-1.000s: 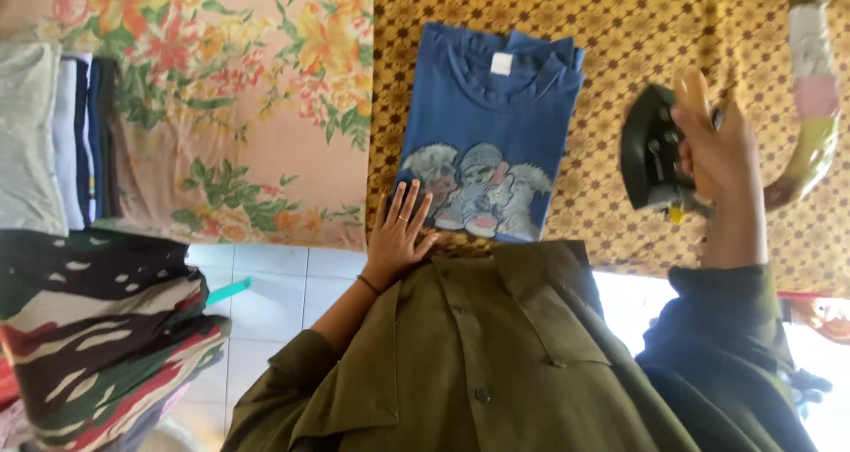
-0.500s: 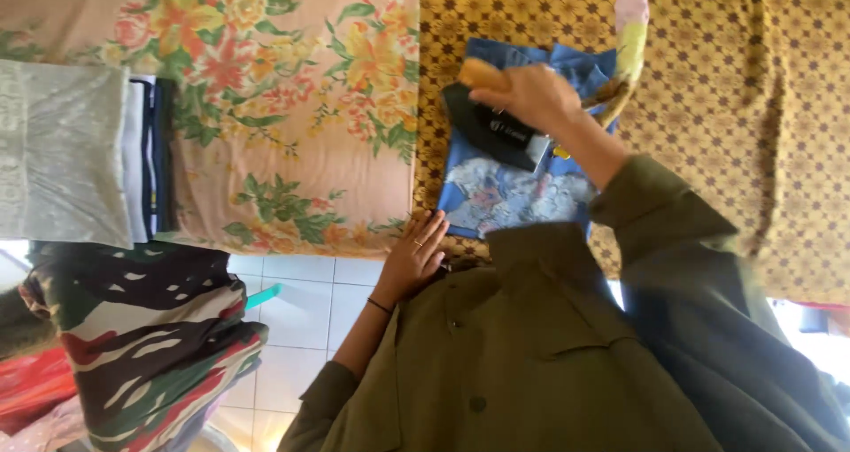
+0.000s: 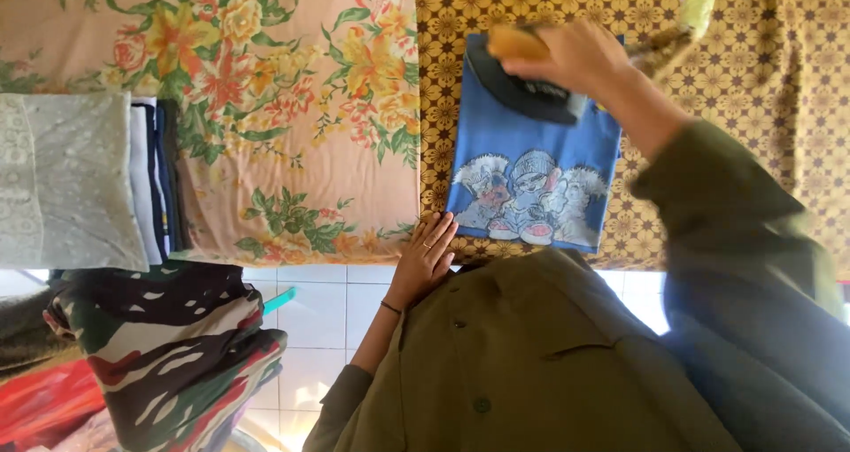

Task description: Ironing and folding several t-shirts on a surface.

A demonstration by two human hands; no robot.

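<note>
Upper centre of the frame: my right hand (image 3: pixel 580 58), fingers closed round the handle, holds a black clothes iron (image 3: pixel 522 89) on the folded blue cartoon-print T-shirt (image 3: pixel 531 169). Lower centre: my left hand (image 3: pixel 425 257) lies flat, fingers open and empty, on the brown patterned surface (image 3: pixel 779 80) just beside the shirt's corner.

Black iron (image 3: pixel 527 93) on folded blue T-shirt (image 3: pixel 531 164)

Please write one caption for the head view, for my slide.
Right hand presses a black iron on a folded blue shirt; left hand rests beside it.
</note>
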